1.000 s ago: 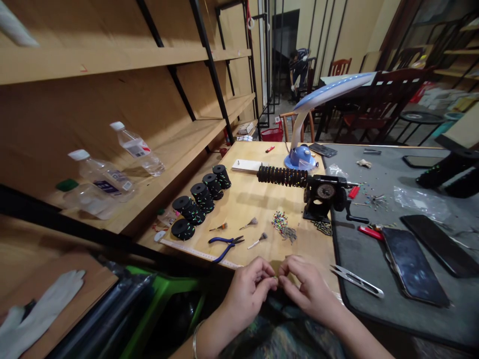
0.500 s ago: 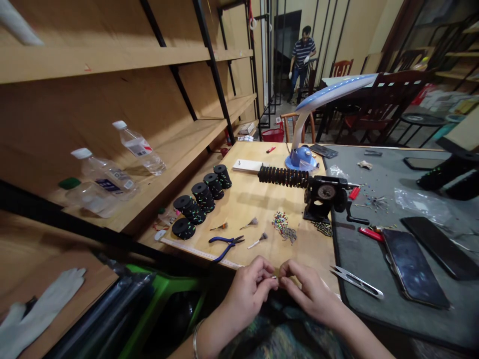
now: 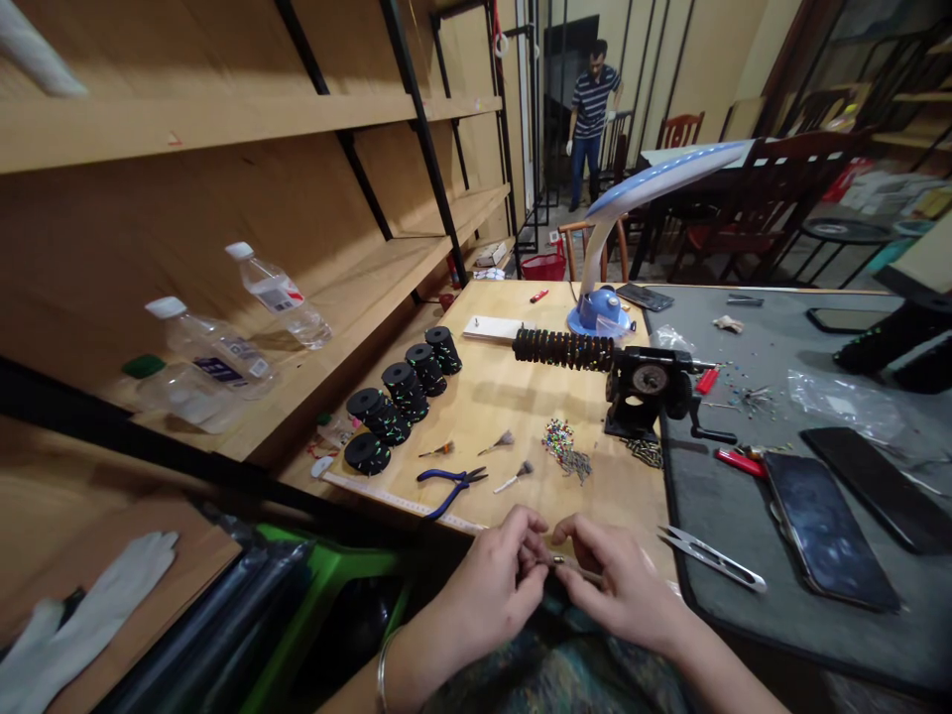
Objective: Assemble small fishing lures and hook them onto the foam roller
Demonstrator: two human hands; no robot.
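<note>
My left hand (image 3: 495, 575) and my right hand (image 3: 621, 580) meet at the near table edge, fingertips almost touching. Pinched between them is a small shiny piece (image 3: 557, 560), too tiny to name. Just beyond lie blue-handled pliers (image 3: 455, 481) with jaws apart, and several small brushes, one of them a white-handled brush (image 3: 515, 477). A heap of coloured beads (image 3: 557, 434) adjoins a pile of small grey metal parts (image 3: 576, 464). Silver thread snips (image 3: 714, 560) rest to the right of my right hand.
A hand-cranked winder (image 3: 644, 382) carries a black beaded coil (image 3: 563, 350). Black spools (image 3: 406, 392) line the table's left side. Behind stands a blue desk lamp (image 3: 601, 307). Phones, including a dark phone (image 3: 829, 535), lie on the grey mat. Far back, a person (image 3: 593, 114) stands.
My fingertips have shifted slightly around the small piece, and my right fingers have lifted a little. The person at the back has moved slightly left and stands more upright.
</note>
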